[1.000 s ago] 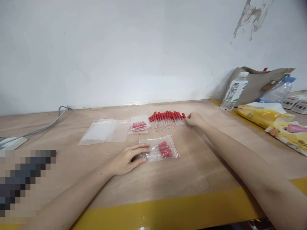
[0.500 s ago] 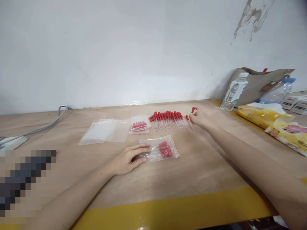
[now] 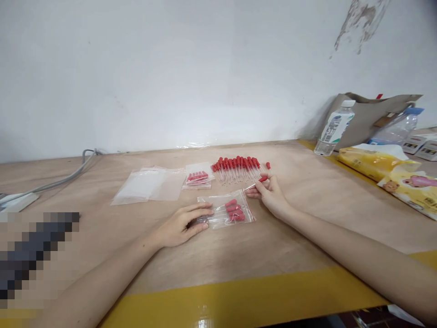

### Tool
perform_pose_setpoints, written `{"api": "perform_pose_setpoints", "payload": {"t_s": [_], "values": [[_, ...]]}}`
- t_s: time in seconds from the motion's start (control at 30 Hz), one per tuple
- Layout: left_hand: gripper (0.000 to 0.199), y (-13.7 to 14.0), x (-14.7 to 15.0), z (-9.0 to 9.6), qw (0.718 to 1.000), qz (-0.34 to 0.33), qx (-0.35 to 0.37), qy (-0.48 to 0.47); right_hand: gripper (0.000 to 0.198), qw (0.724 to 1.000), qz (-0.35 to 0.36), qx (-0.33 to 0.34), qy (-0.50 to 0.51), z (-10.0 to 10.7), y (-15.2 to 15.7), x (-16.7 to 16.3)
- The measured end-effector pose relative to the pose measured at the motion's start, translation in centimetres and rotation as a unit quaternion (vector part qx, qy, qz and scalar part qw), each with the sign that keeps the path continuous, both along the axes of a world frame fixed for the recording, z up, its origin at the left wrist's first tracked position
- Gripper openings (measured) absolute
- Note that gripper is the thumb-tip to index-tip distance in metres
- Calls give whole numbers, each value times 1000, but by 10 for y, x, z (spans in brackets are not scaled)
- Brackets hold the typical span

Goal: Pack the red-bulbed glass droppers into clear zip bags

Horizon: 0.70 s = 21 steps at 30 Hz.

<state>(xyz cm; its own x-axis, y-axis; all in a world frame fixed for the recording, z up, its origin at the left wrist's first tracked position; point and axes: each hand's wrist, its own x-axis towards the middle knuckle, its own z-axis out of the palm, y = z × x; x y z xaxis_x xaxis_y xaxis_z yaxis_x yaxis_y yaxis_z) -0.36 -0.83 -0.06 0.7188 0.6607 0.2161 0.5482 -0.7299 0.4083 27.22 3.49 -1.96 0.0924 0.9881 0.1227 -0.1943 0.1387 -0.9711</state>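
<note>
My left hand (image 3: 184, 225) is closed on the left end of a clear zip bag (image 3: 220, 222), fingers on its upper side and thumb on the lower. Inside the bag lie several glass droppers with red rubber bulbs (image 3: 235, 209). In my right hand (image 3: 269, 196) is a single dropper (image 3: 261, 179), pinched near its red bulb, its glass tip pointing left toward the bag's red-lined edge. Behind the bag is a row of loose droppers (image 3: 235, 163), bulbs toward the wall. One more red bulb (image 3: 268, 165) sits apart at the row's right.
Left of the row are a filled bag of droppers (image 3: 198, 177) and some flat clear bags (image 3: 146, 184). At the right stand a water bottle (image 3: 334, 127), a grey bag (image 3: 362, 120) and yellow packs (image 3: 372, 159). A grey cable (image 3: 64, 182) runs along the left.
My right hand has moved from the right end of the dropper row left and nearer, bringing the dropper beside the bag's edge. My left hand stays on the bag.
</note>
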Motion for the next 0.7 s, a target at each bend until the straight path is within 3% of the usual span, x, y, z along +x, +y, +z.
{"api": "perform_pose_setpoints", "payload": {"t_s": [0.13, 0.3, 0.43, 0.7], "values": [[35, 0, 0, 0, 1000, -4, 8, 3, 33, 999, 51, -4, 7, -2, -5, 0], [39, 1, -1, -1, 1000, -1, 13, 9, 34, 999, 34, 0, 2, -3, -6, 7], [40, 1, 0, 0, 1000, 0, 12, 11, 37, 998, 59, -10, 20, -2, -7, 7], [40, 0, 0, -1, 1000, 3, 14, 9, 27, 974, 195, -5, -113, 3, -6, 19]]}}
